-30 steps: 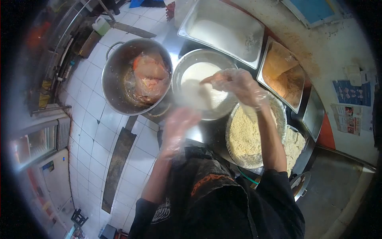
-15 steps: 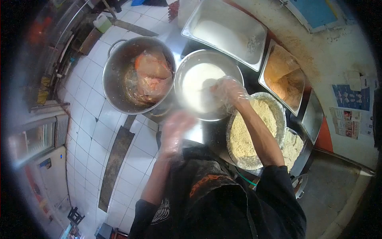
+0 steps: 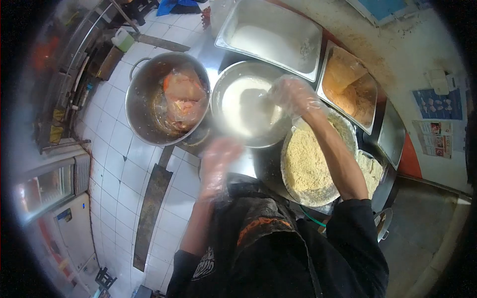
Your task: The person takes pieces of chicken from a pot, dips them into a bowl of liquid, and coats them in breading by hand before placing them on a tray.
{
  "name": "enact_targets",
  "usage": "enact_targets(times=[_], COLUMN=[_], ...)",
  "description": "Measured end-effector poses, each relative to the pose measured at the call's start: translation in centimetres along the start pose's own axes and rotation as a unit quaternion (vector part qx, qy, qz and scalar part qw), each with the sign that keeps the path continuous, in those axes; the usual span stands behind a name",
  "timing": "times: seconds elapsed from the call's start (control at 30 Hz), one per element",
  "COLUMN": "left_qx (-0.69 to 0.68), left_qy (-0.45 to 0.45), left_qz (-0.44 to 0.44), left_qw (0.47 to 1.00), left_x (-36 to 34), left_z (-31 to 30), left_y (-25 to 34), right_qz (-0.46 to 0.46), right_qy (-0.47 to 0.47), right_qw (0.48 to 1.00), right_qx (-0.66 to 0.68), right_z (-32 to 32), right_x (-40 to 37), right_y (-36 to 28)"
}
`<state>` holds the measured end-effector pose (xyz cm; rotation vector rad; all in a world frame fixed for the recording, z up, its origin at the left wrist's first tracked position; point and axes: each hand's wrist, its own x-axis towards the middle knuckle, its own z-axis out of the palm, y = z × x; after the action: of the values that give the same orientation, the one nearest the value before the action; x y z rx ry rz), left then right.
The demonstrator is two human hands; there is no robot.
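Observation:
A metal bowl of white liquid stands before me. My right hand, in a clear plastic glove, is at the bowl's right inner side. Its fingers are curled together and point down toward the liquid; what they hold, if anything, is hidden. My left hand, also gloved, is smeared by motion just below the bowl's lower left rim, apart from the bowl. Under my right forearm is a wide basin of pale yellow crumbly powder.
On the left stands a deep pot holding a plastic bag of raw-looking pinkish pieces. Behind the bowl lies a steel pan with a white layer inside. An orange-brown mix fills another pan at right, near the wall.
My right hand has risen slightly away from the liquid toward the bowl's right rim. The left hand stays blurred in about the same place. The whole view has shifted a little.

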<state>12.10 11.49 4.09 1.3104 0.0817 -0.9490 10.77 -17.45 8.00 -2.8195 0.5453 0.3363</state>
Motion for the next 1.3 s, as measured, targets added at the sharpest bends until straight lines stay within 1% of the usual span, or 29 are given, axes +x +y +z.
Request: enact_targets(times=[0.03,0.07,0.13,0.17,0.2,0.27,0.3,0.37,0.4,0.47,0.5,0.53,0.6,0.63,0.67,0.7,0.73,0.8,0.83,0.9,0.97,1.0,1.07,1.1,1.17,1.2,1.27,1.3], left_qx=[0.008,0.017,0.037,0.055,0.059,0.089,0.093,0.114,0.118,0.098,0.313,0.326,0.469,0.471,0.55,0.615,0.624,0.594,0.577,0.547,0.523,0.52,0.539,0.536,0.543,0.54,0.628,0.645], left_qy=[-0.011,-0.022,-0.029,-0.032,-0.037,-0.061,-0.065,-0.093,-0.096,-0.157,-0.159,-0.207,-0.284,-0.289,-0.342,-0.392,-0.432,-0.491,-0.51,-0.53,-0.526,-0.509,-0.401,-0.407,-0.428,-0.433,-0.377,-0.363], left_qz=[0.011,0.023,0.017,0.013,0.011,0.033,0.031,0.048,0.047,0.109,0.194,0.218,0.217,0.22,0.288,0.35,0.383,0.445,0.472,0.514,0.551,0.572,0.649,0.65,0.515,0.516,0.467,0.494], left_qw=[1.0,0.999,0.999,0.998,0.997,0.994,0.993,0.988,0.987,0.977,0.916,0.897,0.808,0.804,0.705,0.588,0.527,0.455,0.429,0.395,0.381,0.379,0.357,0.353,0.507,0.505,0.495,0.456], left_x=[0.1,0.2,0.3,0.4,0.3,0.0,-0.3,-0.7,-0.8,-1.3,-1.7,-1.8,-2.2,-1.6,-0.9,-0.4,0.0,1.1,1.7,3.3,5.8,7.6,8.7,9.8,11.8,11.7,10.9,10.3], left_z=[0.0,0.0,0.2,0.3,0.6,1.4,1.8,2.9,3.3,4.4,5.8,6.9,8.9,9.9,10.7,11.4,12.1,14.1,15.0,16.5,18.1,18.8,20.5,20.9,21.8,22.7,24.5,24.9], left_y=[-0.5,-0.9,-1.4,-1.5,-1.5,-1.4,-1.3,-1.0,-1.3,-2.2,-0.8,-0.5,-0.2,-1.4,-3.8,-6.1,-8.3,-13.3,-15.8,-19.5,-21.0,-21.2,-17.4,-16.4,-16.0,-15.3,-13.1,-13.2], right_qz=[0.007,0.012,0.061,0.135,0.14,0.097,0.102,0.094,0.098,0.052,0.074,0.079,0.047,0.052,0.03,0.013,0.029,-0.058,-0.043,-0.014,-0.026,-0.034,-0.046,-0.053,-0.063,-0.069,-0.086,-0.093], right_qy=[0.003,0.004,-0.016,-0.066,-0.063,0.058,0.059,0.143,0.146,0.139,0.102,0.103,0.063,0.069,0.094,0.12,0.127,0.159,0.166,0.104,0.128,0.14,0.164,0.177,0.201,0.213,0.235,0.242], right_qw=[0.999,0.999,0.993,0.984,0.983,0.989,0.988,0.981,0.98,0.977,0.982,0.981,0.978,0.978,0.977,0.976,0.974,0.962,0.962,0.975,0.965,0.959,0.945,0.939,0.926,0.918,0.901,0.894], right_qx=[0.046,0.048,0.098,0.096,0.099,0.092,0.095,0.093,0.096,0.151,0.14,0.144,0.192,0.192,0.187,0.183,0.185,0.213,0.214,0.196,0.229,0.246,0.278,0.291,0.315,0.327,0.354,0.364], right_z=[-1.2,-2.7,-6.5,-8.8,-9.8,-10.9,-11.8,-12.8,-12.4,-10.2,-7.9,-6.2,-3.9,-2.9,-1.8,-0.8,0.0,1.1,1.2,1.1,1.8,2.2,3.0,3.2,3.4,3.5,3.6,3.6], right_x=[-0.7,-1.5,-3.1,-3.6,-4.3,-5.5,-6.0,-6.7,-6.7,-6.2,-5.3,-5.0,-4.5,-4.1,-4.0,-4.2,-4.6,-5.9,-6.2,-6.5,-7.6,-8.1,-8.9,-9.0,-9.1,-9.0,-8.7,-8.6], right_y=[0.0,-0.6,-2.6,-3.9,-4.0,-3.9,-4.1,-4.7,-4.6,-4.1,-3.5,-3.2,-3.0,-2.9,-2.8,-2.6,-2.5,-2.8,-3.3,-4.1,-3.9,-3.7,-3.3,-3.2,-3.0,-3.0,-3.0,-3.1])
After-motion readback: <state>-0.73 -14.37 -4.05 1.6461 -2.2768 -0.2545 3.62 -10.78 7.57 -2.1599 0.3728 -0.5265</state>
